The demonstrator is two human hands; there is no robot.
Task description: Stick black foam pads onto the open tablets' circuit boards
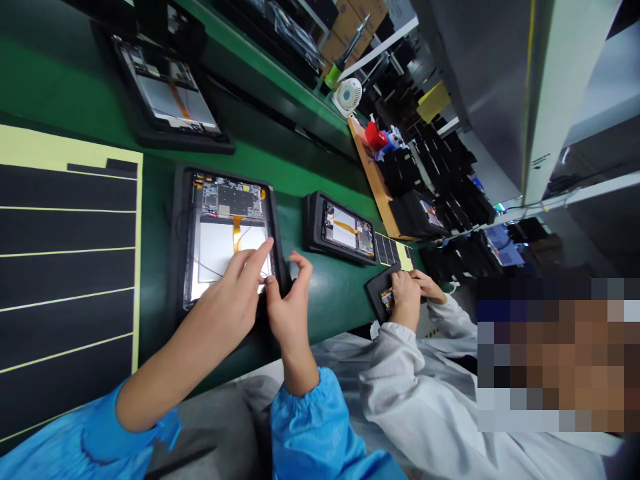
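An opened tablet lies in a black holder on the green workbench, its circuit board at the far end and a pale battery panel below. An orange flex cable crosses between them, and a thin wire runs across the panel. My left hand reaches over the tablet, its fingers extended and their tips on the lower right of the panel. My right hand sits at the holder's right edge with thumb and forefinger curved. Whatever lies under my fingertips is hidden.
A black mat with yellow lines lies to the left. Other opened tablets in holders sit beyond. A co-worker's hands in white sleeves work on a tablet at the right. A white fan and stacked black holders stand farther off.
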